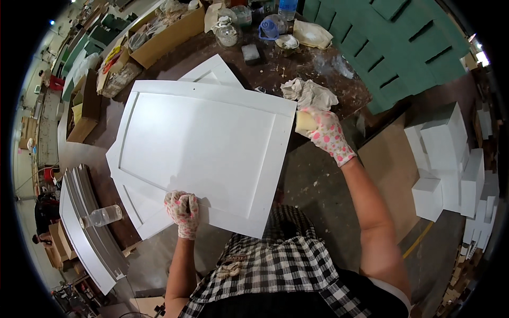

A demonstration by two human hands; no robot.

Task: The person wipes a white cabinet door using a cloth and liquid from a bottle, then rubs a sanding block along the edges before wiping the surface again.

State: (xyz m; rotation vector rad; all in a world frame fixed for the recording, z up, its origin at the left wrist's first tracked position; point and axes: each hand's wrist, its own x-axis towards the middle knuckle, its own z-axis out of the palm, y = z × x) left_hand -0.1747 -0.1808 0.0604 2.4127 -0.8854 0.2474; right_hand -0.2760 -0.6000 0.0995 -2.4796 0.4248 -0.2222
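Observation:
A white framed panel (201,143) with a recessed middle lies tilted in front of me, over a second white panel (214,73) whose corners stick out from under it. My left hand (183,212), in a white glove with pink spots, is closed on the upper panel's near edge. At the panel's far right corner, my right hand (326,135), in a matching glove, grips a pale yellow sponge block (306,122) against or close beside the side edge. The fingers on the block's far side are partly hidden. Just beyond that hand lies a crumpled white cloth (309,94).
Jars (226,33), bottles and a grey block (251,54) stand on the brown table (350,95). Cardboard boxes (164,40) hold bags at the far left. A clear bottle (103,216) lies on curved white pieces (87,228). Green slotted boards (392,47) and white boxes (440,159) are at right.

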